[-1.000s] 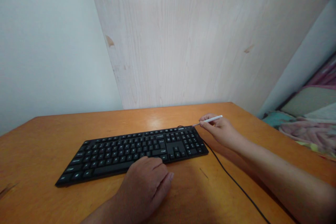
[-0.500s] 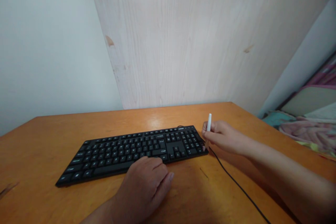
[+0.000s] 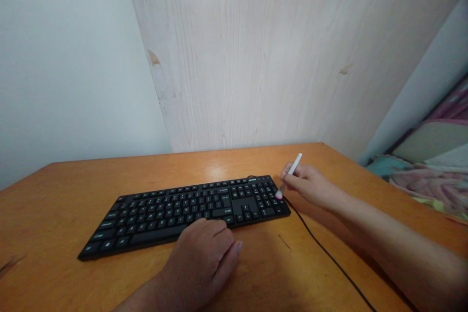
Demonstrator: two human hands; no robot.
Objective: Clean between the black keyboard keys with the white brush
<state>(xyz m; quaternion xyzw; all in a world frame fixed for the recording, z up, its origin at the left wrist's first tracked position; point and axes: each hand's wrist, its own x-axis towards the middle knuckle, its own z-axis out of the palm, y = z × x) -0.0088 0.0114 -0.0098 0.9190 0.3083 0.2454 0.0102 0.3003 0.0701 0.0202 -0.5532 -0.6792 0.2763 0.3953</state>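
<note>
A black keyboard [image 3: 171, 212] lies at a slant on the wooden desk. My right hand [image 3: 302, 180] pinches a slim makeup brush [image 3: 294, 165] with a white handle. The brush leans, its pinkish bristle tip down at the number pad's right-hand keys. My left hand [image 3: 204, 258] is closed at the keyboard's front edge, below the right end of the space bar. Its fingers curl against that edge, the fingertips are hidden, and the thumb lies along the desk side.
A black cable [image 3: 329, 253] runs from beside the number pad toward the front right, near my right forearm. The wooden desk [image 3: 91, 170] meets a pale wall panel [image 3: 234, 83] behind. Crumpled bedding [image 3: 427, 175] lies off to the right.
The brush has tilted, its handle top leaning right, while its bristles have moved up and left from the pad's lower right corner. My left hand and the keyboard stay put.
</note>
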